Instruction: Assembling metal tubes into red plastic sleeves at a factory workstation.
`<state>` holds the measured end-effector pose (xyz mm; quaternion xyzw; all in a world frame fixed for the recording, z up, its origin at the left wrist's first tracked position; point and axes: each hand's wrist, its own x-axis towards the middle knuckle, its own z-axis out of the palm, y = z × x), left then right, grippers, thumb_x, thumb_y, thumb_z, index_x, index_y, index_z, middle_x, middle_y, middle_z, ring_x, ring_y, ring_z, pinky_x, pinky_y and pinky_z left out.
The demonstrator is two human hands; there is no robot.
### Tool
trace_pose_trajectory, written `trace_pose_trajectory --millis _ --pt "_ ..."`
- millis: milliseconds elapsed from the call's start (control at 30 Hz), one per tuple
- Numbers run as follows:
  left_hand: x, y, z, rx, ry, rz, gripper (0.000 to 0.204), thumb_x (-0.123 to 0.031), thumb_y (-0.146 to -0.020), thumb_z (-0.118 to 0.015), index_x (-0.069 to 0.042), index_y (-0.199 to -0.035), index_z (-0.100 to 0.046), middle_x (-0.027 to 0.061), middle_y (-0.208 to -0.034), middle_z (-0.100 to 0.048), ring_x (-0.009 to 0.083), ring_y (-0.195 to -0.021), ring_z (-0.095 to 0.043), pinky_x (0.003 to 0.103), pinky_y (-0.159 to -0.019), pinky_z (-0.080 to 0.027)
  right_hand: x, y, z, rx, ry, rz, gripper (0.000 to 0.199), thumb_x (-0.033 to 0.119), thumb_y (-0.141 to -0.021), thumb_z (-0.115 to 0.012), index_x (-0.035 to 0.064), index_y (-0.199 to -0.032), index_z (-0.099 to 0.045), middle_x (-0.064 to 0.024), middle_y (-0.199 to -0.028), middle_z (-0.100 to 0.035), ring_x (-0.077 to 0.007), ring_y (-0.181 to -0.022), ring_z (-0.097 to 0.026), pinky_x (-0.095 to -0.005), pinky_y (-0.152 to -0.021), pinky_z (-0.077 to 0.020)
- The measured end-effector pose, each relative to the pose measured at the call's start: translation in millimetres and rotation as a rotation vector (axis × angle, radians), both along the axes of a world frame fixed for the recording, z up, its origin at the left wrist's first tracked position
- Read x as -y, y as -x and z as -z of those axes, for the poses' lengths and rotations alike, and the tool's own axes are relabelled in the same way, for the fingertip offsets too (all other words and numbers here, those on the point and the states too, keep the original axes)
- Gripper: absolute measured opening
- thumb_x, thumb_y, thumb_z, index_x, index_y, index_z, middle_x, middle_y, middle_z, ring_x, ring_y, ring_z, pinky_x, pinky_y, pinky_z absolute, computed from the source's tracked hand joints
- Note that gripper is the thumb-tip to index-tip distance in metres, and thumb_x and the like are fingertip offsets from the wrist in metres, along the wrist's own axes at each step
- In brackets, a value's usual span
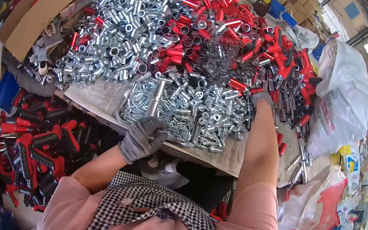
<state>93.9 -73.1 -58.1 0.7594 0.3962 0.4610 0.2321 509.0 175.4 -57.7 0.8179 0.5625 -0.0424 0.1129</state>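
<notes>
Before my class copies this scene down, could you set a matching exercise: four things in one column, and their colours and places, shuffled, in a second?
Column one
1. Open cardboard box
2. Wire springs
3. Small screw-like pieces
4. Large plastic bag

Column two
A. Silver, near the front edge of the table
B. Mostly white, to the right
C. Brown, to the left
D. Dark grey, heaped beside red tubes

Right pairs: 1-C, 2-D, 3-A, 4-B.
</notes>
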Motion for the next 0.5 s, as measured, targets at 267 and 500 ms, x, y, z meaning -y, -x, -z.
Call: trace_pose_trajectory --millis 267,500 --pt "6 6 4 0.023 0.070 -0.006 0.019 -0.009 -0.078 -0.067 -0.004 -0.094 -0.059 0.0123 -0.080 -0.060 0.0267 -0.066 -0.058 0.034 -0.060 -0.048 -11 -1 33 -0.020 0.108 0.065 0.051 0.039 -0.088 -0.042 0.0185 -0.134 -0.047 -0.0130 -0.145 -0.035 -0.0301 -0.126 -0.046 -0.0437 -0.103 -0.0389" --pt "3 -4 -6 0.022 0.026 0.056 0.019 -0.010 -0.078 -0.067 -0.005 -0.094 -0.060 0.0118 -0.080 -0.061 0.0274 -0.069 -0.060 0.034 -0.063 -0.049 33 -37 1 -0.115 -0.293 0.304 0.042 0.032 -0.080 -0.056 0.0078 -0.114 -0.062 -0.0215 -0.121 -0.057 -0.0352 -0.113 -0.056 -0.0450 -0.093 -0.0461"
